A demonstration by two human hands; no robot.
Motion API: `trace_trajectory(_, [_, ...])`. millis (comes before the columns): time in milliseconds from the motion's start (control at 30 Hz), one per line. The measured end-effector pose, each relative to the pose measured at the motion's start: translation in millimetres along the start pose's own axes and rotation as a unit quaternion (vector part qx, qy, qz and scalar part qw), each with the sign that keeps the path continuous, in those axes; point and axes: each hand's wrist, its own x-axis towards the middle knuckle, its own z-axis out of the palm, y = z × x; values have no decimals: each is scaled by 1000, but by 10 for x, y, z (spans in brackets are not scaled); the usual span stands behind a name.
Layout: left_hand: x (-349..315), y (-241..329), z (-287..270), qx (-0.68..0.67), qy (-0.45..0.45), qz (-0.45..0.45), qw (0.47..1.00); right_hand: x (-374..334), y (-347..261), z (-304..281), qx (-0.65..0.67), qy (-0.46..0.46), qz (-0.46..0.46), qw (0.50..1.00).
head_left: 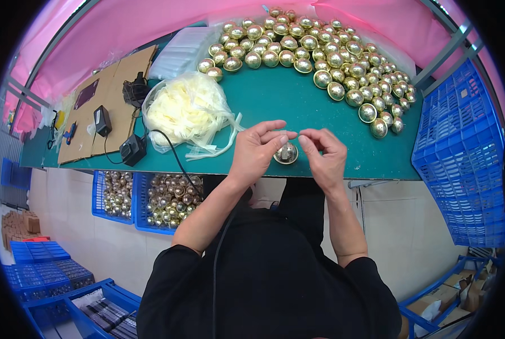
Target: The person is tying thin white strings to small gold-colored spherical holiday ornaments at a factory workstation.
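Black shirt (275, 265) faced flat green bench (263, 101); left hand (258, 150) and right hand (324, 153) had fingers nearly pinched, hold unclear, over round gold metal ball (286, 159) by near edge. Ball looked mid-work; shiny gold balls (335, 60) toward far edge: done or queued, couldn't tell.

Pink sheeting (133, 28): along the top;
Cardboard sheet (115, 82): flat, upper left;
Black box (102, 121): left, on that cardboard;
Blue crates (458, 135): right side;
Brown boxes (32, 222): far left.
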Motion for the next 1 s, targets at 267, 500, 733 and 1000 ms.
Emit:
trace_trajectory(267, [-79, 184, 68, 80, -15, 28, 996, 254, -424, -61, -125, -118, -129, 977])
trace_trajectory(500, [-53, 275, 63, 72, -27, 11, 997, 309, -477, -82, -142, -148, -143, 968])
trace_trajectory(733, [27, 228, 65, 157, -55, 37, 985, 220, -407, -178, 10, -145, -60, 988])
trace_trajectory(1000, [64, 450, 311, 381, 63, 353, 852, -204, -159, -157, 336, -71, 108, 933])
